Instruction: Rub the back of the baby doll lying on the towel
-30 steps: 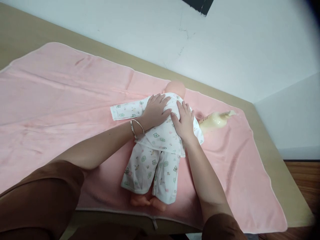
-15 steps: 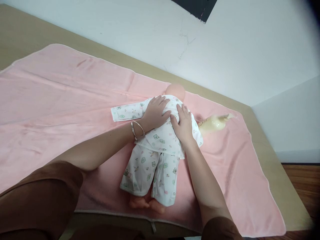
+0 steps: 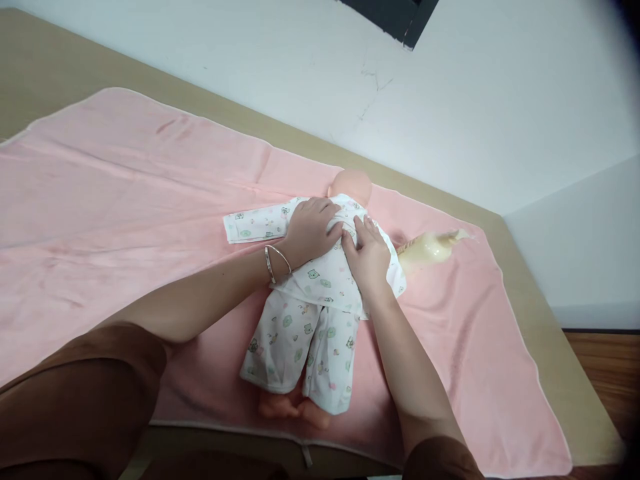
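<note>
A baby doll [image 3: 353, 187] lies on a pink towel [image 3: 150, 160], its bare head away from me and its feet [image 3: 295, 408] toward me. It has on a white printed shirt [image 3: 320, 277] and matching trousers [image 3: 285, 340]. My left hand [image 3: 313, 227], with bangles at the wrist, rests on the left of the upper shirt. To its right, my right hand [image 3: 369, 257] lies on the shirt too. Both thumbs point inward, apart from the bent fingers, and the cloth creases between them. One sleeve [image 3: 255, 223] stretches out left.
A pale yellow, shiny bottle-like object [image 3: 429, 248] lies on the towel right of the doll. Beneath the towel is a wooden table [image 3: 565, 373], its far edge against a white wall [image 3: 300, 67]. Wooden flooring [image 3: 605, 367] shows at the right.
The fingers of both hands have bent and drawn back slightly toward me on the shirt. More of the doll's head and collar shows. The doll stays in place.
</note>
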{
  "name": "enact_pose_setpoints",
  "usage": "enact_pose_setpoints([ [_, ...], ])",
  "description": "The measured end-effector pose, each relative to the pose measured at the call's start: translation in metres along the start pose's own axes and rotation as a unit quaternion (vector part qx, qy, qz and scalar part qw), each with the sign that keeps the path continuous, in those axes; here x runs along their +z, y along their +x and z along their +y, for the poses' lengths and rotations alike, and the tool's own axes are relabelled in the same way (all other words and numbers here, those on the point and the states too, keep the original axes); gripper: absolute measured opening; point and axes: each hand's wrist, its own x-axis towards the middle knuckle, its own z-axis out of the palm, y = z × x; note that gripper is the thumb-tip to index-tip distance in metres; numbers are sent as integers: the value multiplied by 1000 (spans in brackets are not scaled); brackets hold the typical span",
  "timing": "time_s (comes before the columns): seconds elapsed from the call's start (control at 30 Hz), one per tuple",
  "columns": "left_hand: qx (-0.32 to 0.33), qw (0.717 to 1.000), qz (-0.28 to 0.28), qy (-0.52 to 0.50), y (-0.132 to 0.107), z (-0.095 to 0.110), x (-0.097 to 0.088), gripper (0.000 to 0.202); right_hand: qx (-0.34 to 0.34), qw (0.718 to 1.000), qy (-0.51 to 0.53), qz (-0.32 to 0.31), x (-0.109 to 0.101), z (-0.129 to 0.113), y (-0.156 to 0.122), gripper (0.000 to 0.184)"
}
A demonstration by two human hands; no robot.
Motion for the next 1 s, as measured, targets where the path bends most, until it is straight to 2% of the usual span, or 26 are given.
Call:
enact_pose_setpoints([
  [0.2, -41, 999, -25, -4, 1, -2, 5, 46, -3, 998, 23, -50, 2, 6, 4, 56],
  [0.4, -33, 999, -11, -22, 2, -5, 7, 42, -10, 995, 31, -93, -1, 10, 8, 56],
  [0.7, 10, 999, 29, -23, 1, -6, 7, 36, -28, 998, 38, -45, 0, 9, 5, 48],
  [1.0, -9, 999, 13, -45, 0, -6, 6, 36, -22, 998, 46, -25, 4, 9, 4, 47],
])
